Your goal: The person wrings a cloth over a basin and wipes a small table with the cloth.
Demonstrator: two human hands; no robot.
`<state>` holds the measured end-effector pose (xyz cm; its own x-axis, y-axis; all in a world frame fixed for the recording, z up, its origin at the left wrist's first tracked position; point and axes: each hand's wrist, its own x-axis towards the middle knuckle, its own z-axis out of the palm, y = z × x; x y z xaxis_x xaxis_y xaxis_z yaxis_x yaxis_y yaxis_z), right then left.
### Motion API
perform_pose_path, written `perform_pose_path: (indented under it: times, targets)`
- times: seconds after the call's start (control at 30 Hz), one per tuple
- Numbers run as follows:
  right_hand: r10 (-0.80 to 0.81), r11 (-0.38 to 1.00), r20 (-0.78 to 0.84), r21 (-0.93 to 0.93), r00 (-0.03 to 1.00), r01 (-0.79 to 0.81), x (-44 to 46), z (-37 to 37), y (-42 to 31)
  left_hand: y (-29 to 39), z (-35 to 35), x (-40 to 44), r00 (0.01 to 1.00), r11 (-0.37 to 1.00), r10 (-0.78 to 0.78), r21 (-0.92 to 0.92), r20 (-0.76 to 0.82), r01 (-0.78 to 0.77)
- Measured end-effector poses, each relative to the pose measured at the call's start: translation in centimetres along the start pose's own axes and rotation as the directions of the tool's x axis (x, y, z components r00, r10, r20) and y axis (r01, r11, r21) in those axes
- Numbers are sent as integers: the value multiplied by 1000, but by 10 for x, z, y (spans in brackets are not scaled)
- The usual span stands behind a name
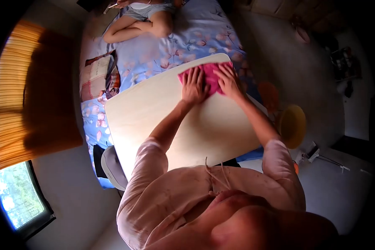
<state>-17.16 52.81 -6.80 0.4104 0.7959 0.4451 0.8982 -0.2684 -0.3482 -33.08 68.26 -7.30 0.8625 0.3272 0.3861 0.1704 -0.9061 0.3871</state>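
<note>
A bright pink cloth (212,76) lies crumpled near the far edge of a pale, wood-coloured tabletop (154,112) with rounded corners. My left hand (193,87) rests flat on the cloth's left part, fingers stretched out and pointing away from me. On its right part lies my right hand (230,82), also open with the fingers extended and slightly spread. Both palms face down, and neither hand wraps round the cloth. What lies beneath the cloth is hidden.
The tabletop stands over or against a bed with a blue floral sheet (154,58). Another person (141,25) sits cross-legged at its far end. Folded plaid fabric (99,77) lies at left. A yellow bucket (293,126) and an orange container (268,96) stand right.
</note>
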Motion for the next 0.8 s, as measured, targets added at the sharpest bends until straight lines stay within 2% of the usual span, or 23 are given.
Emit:
perform_pose_path:
  times: [0.07,0.17,0.23,0.27,0.3,0.37,0.4,0.47,0.53,0.6,0.67,0.7,0.8]
  targets:
    - [91,996,-53,-19,994,-92,39,32,22,-20,20,35,999,999,-43,15,-2,43]
    - [159,985,0,-70,987,-159,37,30,15,-10,22,32,1000,999,-25,46,-12,26]
    - [21,1000,-25,-6,999,-21,-10,7,7,14,15,6,997,998,70,-1,-42,-70]
    - [0,1000,20,3,1000,0,-34,-8,0,17,13,5,996,997,68,-40,-50,-70]
    - [12,1000,43,-6,999,-11,-62,-26,-9,43,1,-35,989,986,146,-81,-21,-148]
    - [68,998,105,-7,992,-68,-78,-58,-35,65,-14,-51,991,986,115,-126,63,-106]
    - [50,998,132,-44,990,-44,-97,-67,-40,78,-18,-67,986,986,129,-123,101,-117]
    - [36,999,122,-40,992,-32,-97,-64,-31,76,-15,-60,988,986,124,-121,90,-113]
    - [82,995,58,-66,995,-78,-43,-40,-11,50,-1,-5,989,985,134,-118,62,-126]
    - [110,993,-16,-33,994,-111,1,-3,19,9,30,35,992,992,126,-25,32,-125]
    - [141,989,-41,-47,989,-143,21,3,25,-2,39,52,994,994,107,-13,9,-107]
    - [191,982,-56,16,980,-190,36,26,40,-11,44,65,996,997,71,-12,59,-70]
    - [163,982,-127,122,978,-148,10,25,42,4,40,50,994,994,107,23,38,-108]
